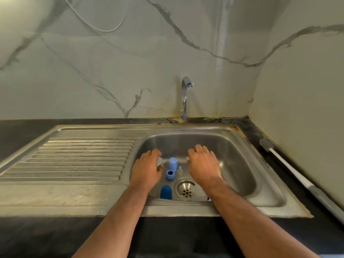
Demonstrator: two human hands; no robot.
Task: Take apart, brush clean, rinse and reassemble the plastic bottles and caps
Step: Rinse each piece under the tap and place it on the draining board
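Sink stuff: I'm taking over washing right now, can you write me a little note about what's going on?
Left hand: grips a small greyish piece; can't tell which part.
Right hand: curled low in the sink basin; a hold can't be seen.
In the basin: light blue bottle, light blue ring cap, dark blue cap, small clear piece.
Brush lies on the counter, right of the sink.
Tap is off.
Done: parts look separated.
Left: likely brushing, rinsing, reassembly.

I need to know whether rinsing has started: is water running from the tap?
No, the tap spout shows no stream, and both hands are down in the sink basin among the blue bottle parts.
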